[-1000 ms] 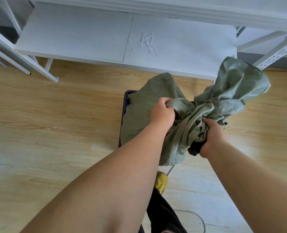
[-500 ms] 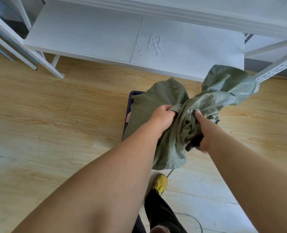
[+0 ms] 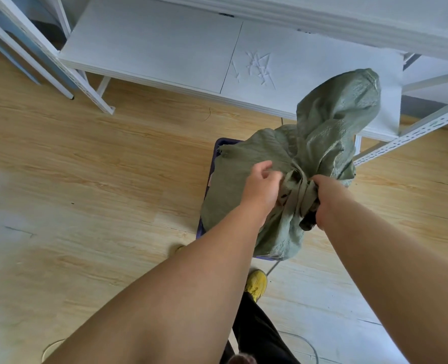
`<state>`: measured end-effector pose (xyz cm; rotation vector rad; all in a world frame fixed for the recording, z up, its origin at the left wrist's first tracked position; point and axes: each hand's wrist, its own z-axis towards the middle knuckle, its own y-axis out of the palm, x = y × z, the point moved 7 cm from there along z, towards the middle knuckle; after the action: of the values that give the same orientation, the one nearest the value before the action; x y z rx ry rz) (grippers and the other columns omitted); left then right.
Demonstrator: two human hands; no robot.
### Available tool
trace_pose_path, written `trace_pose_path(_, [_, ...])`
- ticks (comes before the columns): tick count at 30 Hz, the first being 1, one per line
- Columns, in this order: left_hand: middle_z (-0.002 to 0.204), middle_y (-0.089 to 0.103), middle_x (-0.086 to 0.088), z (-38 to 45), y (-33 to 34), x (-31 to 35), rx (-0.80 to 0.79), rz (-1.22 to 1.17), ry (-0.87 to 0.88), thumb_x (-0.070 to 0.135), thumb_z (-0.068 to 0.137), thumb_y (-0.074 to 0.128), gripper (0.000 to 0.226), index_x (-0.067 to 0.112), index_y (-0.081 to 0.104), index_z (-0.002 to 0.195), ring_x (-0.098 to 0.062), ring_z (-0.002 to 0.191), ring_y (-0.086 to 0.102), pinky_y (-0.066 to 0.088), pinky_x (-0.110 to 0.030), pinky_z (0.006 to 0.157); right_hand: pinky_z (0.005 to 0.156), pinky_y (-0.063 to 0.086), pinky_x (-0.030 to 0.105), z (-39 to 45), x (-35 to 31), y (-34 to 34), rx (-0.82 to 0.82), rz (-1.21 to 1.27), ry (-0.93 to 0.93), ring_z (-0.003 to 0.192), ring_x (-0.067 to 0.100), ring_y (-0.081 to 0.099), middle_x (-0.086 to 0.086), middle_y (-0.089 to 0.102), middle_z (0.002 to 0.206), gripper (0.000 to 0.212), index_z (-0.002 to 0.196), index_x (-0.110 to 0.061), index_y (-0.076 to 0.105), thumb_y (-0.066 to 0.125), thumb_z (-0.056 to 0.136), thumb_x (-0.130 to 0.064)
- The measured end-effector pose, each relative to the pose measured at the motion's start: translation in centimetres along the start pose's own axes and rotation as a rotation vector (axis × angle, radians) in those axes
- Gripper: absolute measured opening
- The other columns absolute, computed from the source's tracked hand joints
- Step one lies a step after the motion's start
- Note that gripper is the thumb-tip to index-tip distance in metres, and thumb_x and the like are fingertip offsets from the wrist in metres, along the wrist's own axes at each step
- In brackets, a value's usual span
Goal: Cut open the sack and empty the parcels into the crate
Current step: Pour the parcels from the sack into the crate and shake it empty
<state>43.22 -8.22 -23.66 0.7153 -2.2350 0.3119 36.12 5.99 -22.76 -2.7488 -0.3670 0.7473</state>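
Over the dark blue crate (image 3: 210, 164) on the wood-look floor (image 3: 86, 179), a crumpled green woven sack (image 3: 325, 132) was held up in a bunch, its cloth hiding nearly all of the crate so that only the crate's left rim and near corner showed. No parcels could be made out beneath the cloth. The right hand (image 3: 328, 203) was clenched around a gathered twist of the sack at the crate's right side, with a dark object partly hidden under the fist; what it was could not be told. The left hand (image 3: 261, 189) lay against the sack just left of that twist, fingers loosely curled and parted, not closed on the cloth. Beyond the crate stood a white shelf (image 3: 165, 48) bearing a few scattered white strips (image 3: 257, 67). Nearer than the crate, a yellow shoe (image 3: 257, 283) and a black trouser leg (image 3: 257, 334) showed.
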Motion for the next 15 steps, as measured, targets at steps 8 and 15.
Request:
trace_pose_path(8, [0.138, 0.048, -0.003, -3.3, 0.1, -3.8, -0.314, 0.503, -0.065, 0.015, 0.086, 0.061, 0.077, 0.033, 0.024, 0.150, -0.028, 0.117, 0.053, 0.045, -0.034, 0.097, 0.061, 0.050, 0.033, -3.0, -2.2, 0.1, 0.064, 0.102, -0.113, 0.068, 0.020, 0.056, 0.003, 0.061, 0.076, 0.019, 0.094, -0.014, 0.066, 0.066, 0.078, -0.026])
trace_pose_path(15, [0.131, 0.048, -0.004, -3.9, 0.4, -3.7, -0.239, 0.446, -0.038, 0.013, 0.090, 0.058, 0.072, 0.026, 0.020, 0.150, -0.024, 0.110, 0.050, 0.038, -0.029, 0.086, 0.051, 0.048, 0.026, -3.9, -2.6, -0.2, -0.002, 0.067, -0.130, 0.058, 0.021, 0.055, 0.001, 0.056, 0.068, 0.014, 0.078, -0.019, 0.058, 0.063, 0.072, -0.030])
